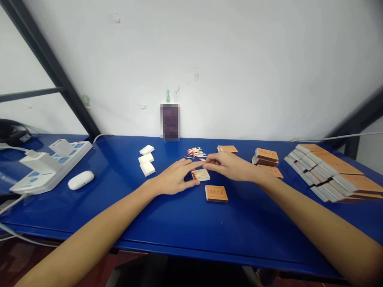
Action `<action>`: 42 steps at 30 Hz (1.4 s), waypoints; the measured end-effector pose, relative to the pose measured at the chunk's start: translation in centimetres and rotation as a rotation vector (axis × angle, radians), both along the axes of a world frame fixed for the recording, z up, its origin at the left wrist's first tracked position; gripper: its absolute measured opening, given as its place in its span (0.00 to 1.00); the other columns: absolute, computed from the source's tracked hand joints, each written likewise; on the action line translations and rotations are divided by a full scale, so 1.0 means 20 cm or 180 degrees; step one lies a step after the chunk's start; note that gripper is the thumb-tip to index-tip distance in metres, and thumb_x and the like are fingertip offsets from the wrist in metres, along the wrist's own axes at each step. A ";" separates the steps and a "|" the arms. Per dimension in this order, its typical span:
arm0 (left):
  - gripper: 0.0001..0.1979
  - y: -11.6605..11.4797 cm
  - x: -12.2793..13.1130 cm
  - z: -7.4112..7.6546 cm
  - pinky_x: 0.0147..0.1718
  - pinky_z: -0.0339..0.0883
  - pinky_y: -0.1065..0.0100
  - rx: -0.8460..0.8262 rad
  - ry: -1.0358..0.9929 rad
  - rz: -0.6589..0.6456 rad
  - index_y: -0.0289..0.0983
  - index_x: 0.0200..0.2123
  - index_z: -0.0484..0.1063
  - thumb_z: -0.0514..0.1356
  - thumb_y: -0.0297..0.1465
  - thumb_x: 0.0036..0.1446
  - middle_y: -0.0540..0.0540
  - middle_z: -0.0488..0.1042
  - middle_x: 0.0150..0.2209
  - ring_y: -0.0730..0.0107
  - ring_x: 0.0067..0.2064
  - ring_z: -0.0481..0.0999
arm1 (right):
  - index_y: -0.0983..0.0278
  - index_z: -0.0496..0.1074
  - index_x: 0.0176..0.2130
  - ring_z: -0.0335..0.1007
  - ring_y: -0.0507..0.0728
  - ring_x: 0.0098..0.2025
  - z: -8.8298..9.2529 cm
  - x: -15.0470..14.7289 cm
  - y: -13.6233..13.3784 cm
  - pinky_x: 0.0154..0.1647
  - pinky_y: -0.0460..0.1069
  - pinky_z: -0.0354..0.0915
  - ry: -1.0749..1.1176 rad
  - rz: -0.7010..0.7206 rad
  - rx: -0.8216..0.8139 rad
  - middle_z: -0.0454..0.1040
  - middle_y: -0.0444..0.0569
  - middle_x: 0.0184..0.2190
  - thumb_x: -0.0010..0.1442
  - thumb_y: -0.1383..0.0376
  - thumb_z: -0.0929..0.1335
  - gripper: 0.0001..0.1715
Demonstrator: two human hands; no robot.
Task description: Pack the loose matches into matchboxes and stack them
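A small white matchbox tray (204,178) with red-tipped matches lying in it rests on the blue table. My left hand (174,178) steadies it from the left, thumb at the near side and index finger along the far side. From the right, my right hand (231,164) reaches over the tray's far right corner. Its thumb and index finger are pinched together; whatever is between them is too small to make out. A loose pile of matches (196,152) lies just beyond both hands. Nearer to me is an orange matchbox cover (216,193) with red characters.
Three white trays (146,159) lie left of my left hand. Orange matchboxes (266,155) sit at the right, beside a large stack (335,171). A power strip (54,167) with chargers and a white rounded case (81,180) occupy the left. A wall borders the table's back.
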State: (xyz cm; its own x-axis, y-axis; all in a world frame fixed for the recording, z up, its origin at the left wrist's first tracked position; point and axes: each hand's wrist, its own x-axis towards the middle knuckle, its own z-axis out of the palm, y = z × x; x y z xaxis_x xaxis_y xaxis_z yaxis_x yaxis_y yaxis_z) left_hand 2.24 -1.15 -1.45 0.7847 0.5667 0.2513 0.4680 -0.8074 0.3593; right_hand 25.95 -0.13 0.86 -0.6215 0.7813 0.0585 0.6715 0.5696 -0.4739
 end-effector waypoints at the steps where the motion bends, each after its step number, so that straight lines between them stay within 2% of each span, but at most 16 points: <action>1: 0.27 0.00 0.00 0.00 0.51 0.63 0.57 0.0027 0.0064 0.0038 0.43 0.65 0.57 0.57 0.38 0.66 0.43 0.73 0.52 0.59 0.49 0.71 | 0.64 0.72 0.37 0.66 0.54 0.29 -0.02 0.01 0.00 0.30 0.49 0.58 -0.0028 -0.0126 0.0178 0.74 0.47 0.29 0.70 0.53 0.59 0.21; 4: 0.28 0.00 -0.01 0.00 0.54 0.62 0.54 0.0047 0.0116 0.0068 0.45 0.67 0.54 0.57 0.36 0.66 0.43 0.72 0.54 0.57 0.53 0.69 | 0.66 0.73 0.42 0.68 0.57 0.36 -0.09 0.01 0.01 0.38 0.51 0.62 -0.0212 -0.0502 0.0669 0.75 0.52 0.35 0.70 0.59 0.60 0.17; 7: 0.28 0.00 0.00 -0.01 0.57 0.61 0.54 0.0037 -0.0030 0.0076 0.45 0.66 0.55 0.57 0.35 0.65 0.44 0.71 0.55 0.57 0.55 0.68 | 0.68 0.75 0.43 0.68 0.60 0.42 -0.13 -0.01 0.04 0.44 0.53 0.62 -0.0314 -0.0712 0.0858 0.73 0.57 0.40 0.69 0.61 0.62 0.16; 11: 0.23 0.00 -0.01 -0.01 0.54 0.64 0.56 0.0181 -0.0324 0.0189 0.44 0.62 0.60 0.57 0.33 0.64 0.44 0.71 0.55 0.59 0.54 0.69 | 0.66 0.76 0.36 0.68 0.57 0.39 -0.15 -0.05 0.06 0.42 0.51 0.62 -0.0313 -0.0787 0.0814 0.73 0.54 0.36 0.65 0.68 0.64 0.11; 14: 0.22 0.00 -0.01 0.01 0.55 0.64 0.56 0.0365 -0.0436 0.0217 0.43 0.60 0.62 0.57 0.32 0.64 0.43 0.71 0.54 0.58 0.55 0.68 | 0.66 0.74 0.34 0.68 0.55 0.36 -0.14 -0.04 0.06 0.40 0.49 0.62 -0.0255 -0.0818 0.0756 0.72 0.51 0.34 0.62 0.69 0.65 0.08; 21: 0.27 0.02 -0.02 -0.01 0.51 0.65 0.56 -0.0034 -0.0078 0.0298 0.42 0.64 0.58 0.59 0.37 0.63 0.44 0.74 0.48 0.59 0.49 0.70 | 0.65 0.71 0.33 0.67 0.55 0.36 -0.10 0.02 0.02 0.38 0.49 0.61 -0.0082 -0.0778 0.0690 0.72 0.51 0.35 0.61 0.69 0.64 0.06; 25: 0.33 0.03 -0.01 -0.03 0.52 0.65 0.56 -0.0193 -0.0199 0.0338 0.44 0.66 0.53 0.61 0.37 0.62 0.45 0.74 0.47 0.59 0.49 0.70 | 0.64 0.73 0.34 0.67 0.55 0.35 -0.04 0.00 -0.04 0.37 0.48 0.61 -0.0001 -0.0328 0.0622 0.73 0.48 0.34 0.61 0.68 0.66 0.05; 28: 0.32 0.02 -0.01 -0.04 0.52 0.65 0.56 -0.0195 -0.0256 0.0276 0.44 0.65 0.55 0.61 0.38 0.61 0.45 0.74 0.47 0.59 0.50 0.70 | 0.64 0.75 0.34 0.68 0.56 0.37 -0.03 -0.04 -0.08 0.38 0.49 0.61 -0.0096 -0.0018 0.0565 0.74 0.49 0.34 0.62 0.68 0.66 0.08; 31: 0.25 0.02 -0.01 -0.03 0.50 0.66 0.58 -0.0073 -0.0180 0.0202 0.43 0.61 0.61 0.61 0.39 0.62 0.44 0.74 0.49 0.59 0.50 0.71 | 0.64 0.78 0.37 0.68 0.55 0.36 -0.03 -0.07 -0.10 0.38 0.49 0.61 -0.0125 0.0103 0.0494 0.73 0.50 0.35 0.65 0.66 0.65 0.11; 35: 0.17 0.01 -0.01 0.00 0.50 0.65 0.58 0.0219 0.0033 0.0019 0.41 0.55 0.68 0.57 0.39 0.66 0.43 0.75 0.48 0.59 0.48 0.71 | 0.62 0.78 0.36 0.68 0.54 0.34 -0.02 -0.05 -0.11 0.37 0.49 0.61 0.0004 0.0091 0.0502 0.74 0.48 0.33 0.67 0.64 0.63 0.14; 38: 0.19 0.01 -0.01 0.01 0.52 0.64 0.57 0.0343 0.0155 -0.0062 0.41 0.59 0.66 0.55 0.38 0.67 0.43 0.75 0.46 0.60 0.47 0.72 | 0.63 0.78 0.37 0.68 0.55 0.35 -0.01 -0.03 -0.10 0.37 0.49 0.61 0.0045 -0.0037 0.0576 0.75 0.49 0.33 0.65 0.65 0.65 0.12; 42: 0.22 0.02 -0.02 0.00 0.52 0.64 0.57 0.0255 0.0115 -0.0025 0.43 0.63 0.62 0.55 0.37 0.67 0.43 0.75 0.47 0.59 0.48 0.72 | 0.64 0.78 0.33 0.67 0.54 0.32 -0.02 -0.03 -0.09 0.34 0.49 0.61 0.0021 -0.0174 0.0550 0.75 0.49 0.31 0.63 0.66 0.65 0.11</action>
